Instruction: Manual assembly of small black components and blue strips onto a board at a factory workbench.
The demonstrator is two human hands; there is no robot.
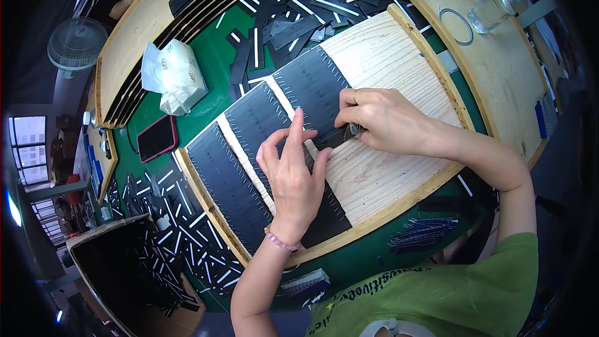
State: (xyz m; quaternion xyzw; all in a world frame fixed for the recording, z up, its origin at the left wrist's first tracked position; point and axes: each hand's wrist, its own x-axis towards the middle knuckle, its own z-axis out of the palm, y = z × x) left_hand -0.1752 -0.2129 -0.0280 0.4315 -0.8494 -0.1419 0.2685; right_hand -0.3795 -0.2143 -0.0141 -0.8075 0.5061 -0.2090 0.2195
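Note:
A framed wooden board (pixel 387 56) lies before me, with dark grey strips across it. Rows of short, thin, pale pieces run along the strips' long edges. My left hand (pixel 292 178) rests over the middle strips, fingers apart, with the index finger stretched out. To its right, my right hand (pixel 387 122) is closed, with thumb and fingers pinched together at the right edge of a dark strip (pixel 312 81). A small greyish thing (pixel 355 128) shows between these fingertips; its kind is not clear. The palm side of each hand is hidden.
Black and white offcuts (pixel 299 12) are heaped beyond the board and at the left, near an open cardboard box (pixel 118 274). A tissue pack (pixel 175 78) and a phone (pixel 157 139) lie left. A clear bottle (pixel 493 11) lies on another board (pixel 499 68) at the right.

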